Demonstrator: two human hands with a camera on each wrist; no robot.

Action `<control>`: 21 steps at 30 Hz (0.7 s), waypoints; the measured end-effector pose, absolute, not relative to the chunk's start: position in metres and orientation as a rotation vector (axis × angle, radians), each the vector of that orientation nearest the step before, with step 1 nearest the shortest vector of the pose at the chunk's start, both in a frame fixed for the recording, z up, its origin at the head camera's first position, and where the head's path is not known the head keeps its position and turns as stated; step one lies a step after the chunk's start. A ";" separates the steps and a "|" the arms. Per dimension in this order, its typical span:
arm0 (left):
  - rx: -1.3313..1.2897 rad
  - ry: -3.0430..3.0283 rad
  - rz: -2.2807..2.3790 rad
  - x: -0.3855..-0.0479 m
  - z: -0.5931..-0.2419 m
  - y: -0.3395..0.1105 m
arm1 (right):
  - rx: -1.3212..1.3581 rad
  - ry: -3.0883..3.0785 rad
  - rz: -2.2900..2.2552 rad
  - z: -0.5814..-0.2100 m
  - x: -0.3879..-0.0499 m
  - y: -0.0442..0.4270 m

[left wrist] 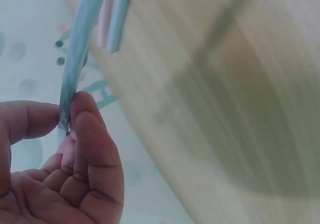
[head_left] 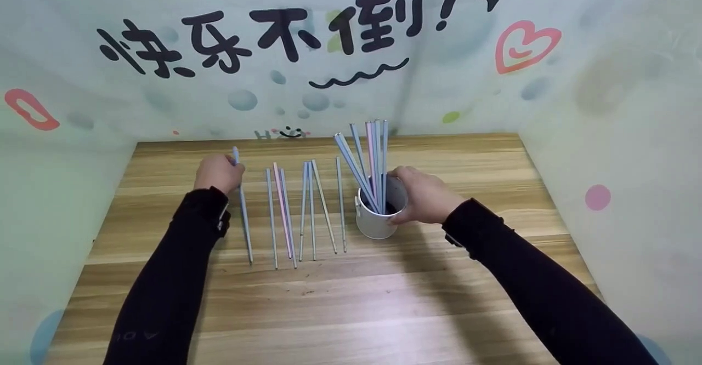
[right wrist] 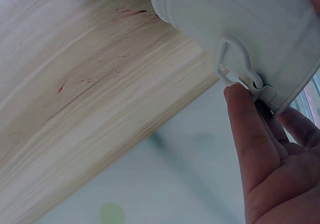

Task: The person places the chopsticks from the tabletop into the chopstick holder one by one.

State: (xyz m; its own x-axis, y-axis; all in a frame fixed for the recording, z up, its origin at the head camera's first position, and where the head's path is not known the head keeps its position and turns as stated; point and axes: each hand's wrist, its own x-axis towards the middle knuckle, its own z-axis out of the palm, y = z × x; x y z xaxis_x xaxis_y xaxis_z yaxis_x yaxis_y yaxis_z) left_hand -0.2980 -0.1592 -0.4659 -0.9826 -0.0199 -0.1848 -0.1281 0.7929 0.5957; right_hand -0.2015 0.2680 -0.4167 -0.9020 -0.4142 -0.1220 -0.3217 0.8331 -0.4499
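Observation:
My left hand [head_left: 218,173] is at the far left of the table, pinching a pale blue straw [head_left: 245,222] near its far end. In the left wrist view, thumb and fingertips close on that straw [left wrist: 80,49]. My right hand [head_left: 425,196] grips the rim of a small white bucket [head_left: 375,227]. Several blue straws and a pink straw [head_left: 371,151] lean inside it, tops fanned out. The right wrist view shows the bucket [right wrist: 270,29] tilted in frame, fingers by its side handle [right wrist: 235,44]. Between the hands, several loose straws [head_left: 312,211] lie roughly parallel, one of them pink [head_left: 281,206].
The wooden table [head_left: 329,310] ends at a pale printed backdrop [head_left: 307,102] behind it and on both sides. Small dark reddish marks [right wrist: 132,13] show on the tabletop. The bucket and right arm cast a shadow toward the front right.

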 end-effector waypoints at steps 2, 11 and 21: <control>-0.153 2.803 0.980 -0.288 -0.446 -0.154 | -0.571 2.799 -0.634 -0.417 -0.202 0.268; -0.205 2.702 1.316 -0.292 -0.421 -0.158 | -0.597 2.797 -0.639 -0.419 -0.203 0.270; -0.218 2.631 1.664 -0.291 -0.392 -0.151 | -0.588 2.795 -0.635 -0.418 -0.204 0.270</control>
